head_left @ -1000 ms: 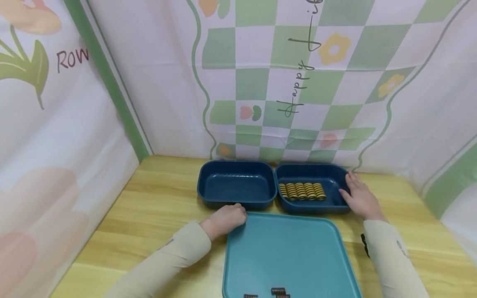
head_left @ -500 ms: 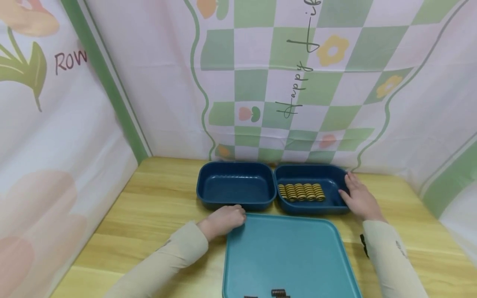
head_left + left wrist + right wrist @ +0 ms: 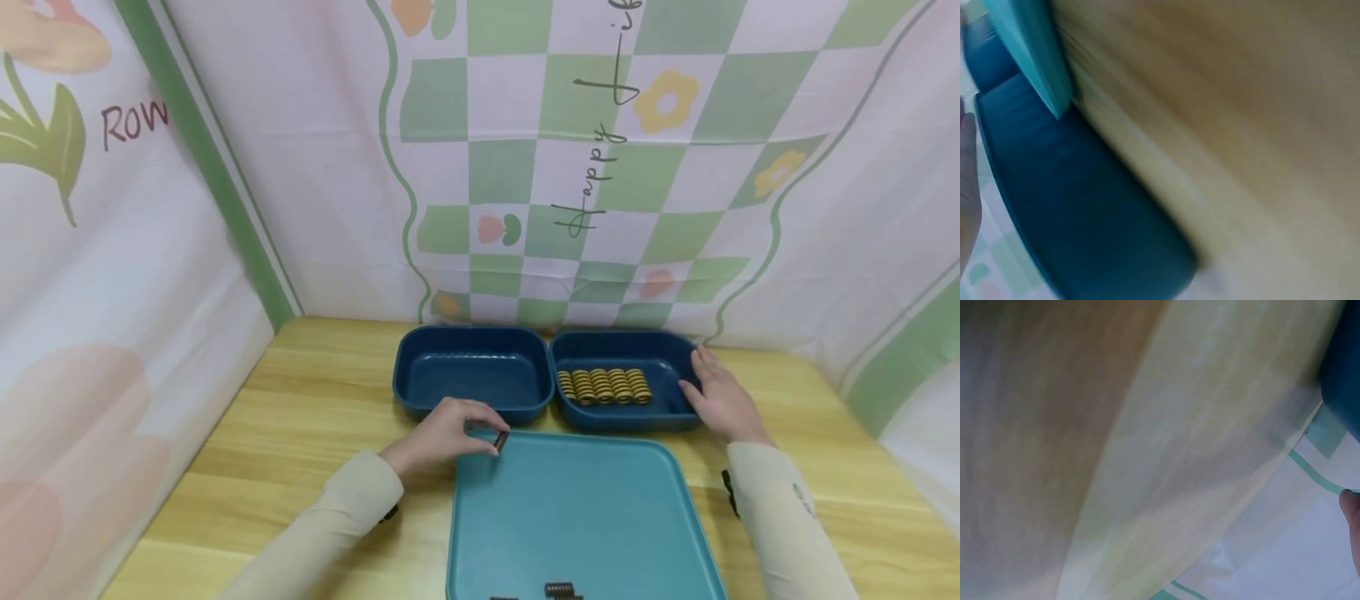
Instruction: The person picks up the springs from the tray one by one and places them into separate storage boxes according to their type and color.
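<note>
In the head view my left hand (image 3: pixel 450 432) pinches a small dark brown coil spring (image 3: pixel 501 441) between thumb and fingertips. It holds the spring over the back left corner of the teal tray (image 3: pixel 585 508), just in front of the left blue box (image 3: pixel 472 375). My right hand (image 3: pixel 726 402) rests on the right end of the second blue box (image 3: pixel 671 375), fingers fairly straight along the rim and thumb over the inner side. Several gold coils (image 3: pixel 607 387) lie in a row in that box. More dark springs (image 3: pixel 559 590) lie on the tray's near part, cut off by the frame.
Both boxes stand side by side at the back of the wooden table (image 3: pixel 337 375), close to a patterned cloth (image 3: pixel 510 167). The left wrist view has the box (image 3: pixel 1085 206) and tray edge (image 3: pixel 1038 56); the right wrist view is mostly table (image 3: pixel 1166 437).
My left hand was curled down at the tray's back left corner; now it is raised and turned, and the spring shows in its fingertips. The right hand has stayed on the box.
</note>
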Available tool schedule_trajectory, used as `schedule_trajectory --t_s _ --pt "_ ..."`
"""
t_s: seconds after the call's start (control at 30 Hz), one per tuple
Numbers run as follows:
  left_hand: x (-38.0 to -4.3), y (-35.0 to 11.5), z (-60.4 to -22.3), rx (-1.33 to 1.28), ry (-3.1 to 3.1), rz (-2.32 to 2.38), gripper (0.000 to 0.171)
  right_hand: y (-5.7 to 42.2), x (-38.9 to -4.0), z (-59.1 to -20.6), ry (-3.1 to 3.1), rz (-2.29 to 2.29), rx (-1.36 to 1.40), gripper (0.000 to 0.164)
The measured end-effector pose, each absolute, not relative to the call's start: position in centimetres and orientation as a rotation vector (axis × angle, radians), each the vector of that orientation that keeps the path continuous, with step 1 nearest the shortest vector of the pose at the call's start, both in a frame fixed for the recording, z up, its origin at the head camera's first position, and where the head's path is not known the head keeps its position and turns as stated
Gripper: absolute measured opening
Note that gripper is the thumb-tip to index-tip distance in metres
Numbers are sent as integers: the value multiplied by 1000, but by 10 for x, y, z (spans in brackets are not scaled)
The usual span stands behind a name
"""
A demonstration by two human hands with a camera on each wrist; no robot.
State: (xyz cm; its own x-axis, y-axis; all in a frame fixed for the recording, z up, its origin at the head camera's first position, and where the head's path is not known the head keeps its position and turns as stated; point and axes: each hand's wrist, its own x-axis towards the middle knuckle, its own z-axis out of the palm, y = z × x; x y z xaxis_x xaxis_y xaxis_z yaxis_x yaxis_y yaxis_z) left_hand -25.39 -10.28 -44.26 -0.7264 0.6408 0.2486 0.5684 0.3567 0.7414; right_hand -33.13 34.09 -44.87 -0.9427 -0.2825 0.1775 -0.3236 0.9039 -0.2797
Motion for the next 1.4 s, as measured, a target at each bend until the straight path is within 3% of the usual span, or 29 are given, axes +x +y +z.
schedule_trajectory --t_s 0.13,0.3,1.0,1.4 --pt "-254 -103 -439 799 2247 1779 29 341 -331 -447 -2940 470 472 62" --pt "-256 -104 -433 627 2122 1983 31 341 -332 -448 -2942 480 477 62" --pt "-266 -106 -431 583 2050 2114 32 341 -333 -449 -2933 518 488 63" --pt "-278 -108 -427 425 2419 1979 29 342 -331 -449 -2925 525 503 68"
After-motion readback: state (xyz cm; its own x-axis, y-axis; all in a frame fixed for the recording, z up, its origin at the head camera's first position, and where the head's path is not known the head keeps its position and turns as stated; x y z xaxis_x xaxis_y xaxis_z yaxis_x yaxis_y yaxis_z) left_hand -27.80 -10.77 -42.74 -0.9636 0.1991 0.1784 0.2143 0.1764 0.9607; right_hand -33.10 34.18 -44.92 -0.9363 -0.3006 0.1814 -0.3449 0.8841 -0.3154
